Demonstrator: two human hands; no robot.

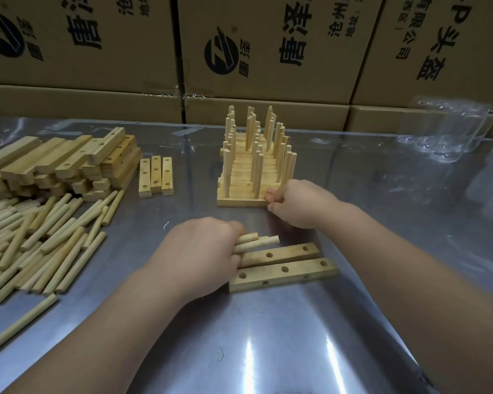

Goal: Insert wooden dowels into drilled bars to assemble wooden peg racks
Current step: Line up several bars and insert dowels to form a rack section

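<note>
- A small bundle of dowels (258,241) is gripped in the left hand (199,251), with the fingers curled round it and the blunt ends projecting to the right.
- The end of the front peg rack (239,199) is pinched by the right hand (296,203), thumb low and fingers curled above. This rack sits at the near edge of the finished racks (254,155).
- Two drilled bars (296,268) lie side by side on the table (268,336), just beside the left hand, holes facing up.
- The dowels are judged light, stiff and smooth, and liable to roll. Each is best taken near mid-length, with the tip left free for the hole.
- The bars are judged rigid but light enough to slide, so one end should be held down during insertion.
</note>
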